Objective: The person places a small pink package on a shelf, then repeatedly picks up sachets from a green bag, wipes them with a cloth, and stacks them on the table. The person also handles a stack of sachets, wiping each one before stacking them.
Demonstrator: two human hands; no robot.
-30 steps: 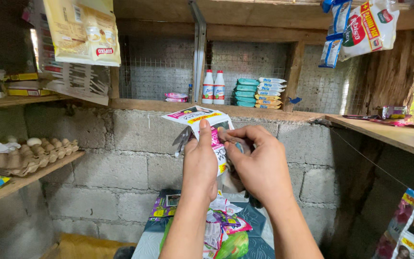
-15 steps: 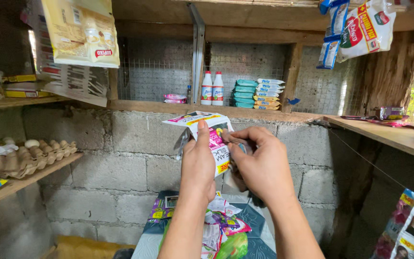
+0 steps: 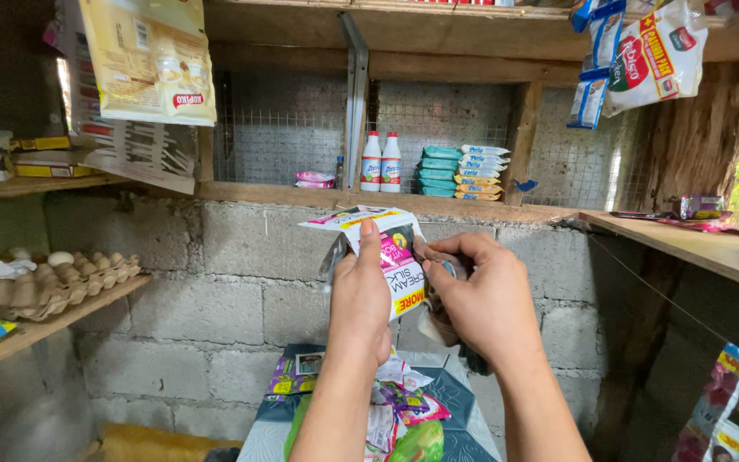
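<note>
Both my hands are raised in front of a grey block wall. My left hand pinches a strip of white and pink sachets, thumb pressed up its front. My right hand grips the strip's right edge, fingers curled over a dark part that I cannot make out. The top of the strip folds over toward the wall. More of the strip trails down behind my wrists to a heap of colourful packets below.
A wooden ledge carries two white bottles and stacked teal and yellow packs. Egg trays sit on a left shelf. Packet bundles hang top right. A wooden counter runs along the right.
My hands have shifted slightly lower and closer together on the sachet strip. My right fingers have curled tighter on its edge.
</note>
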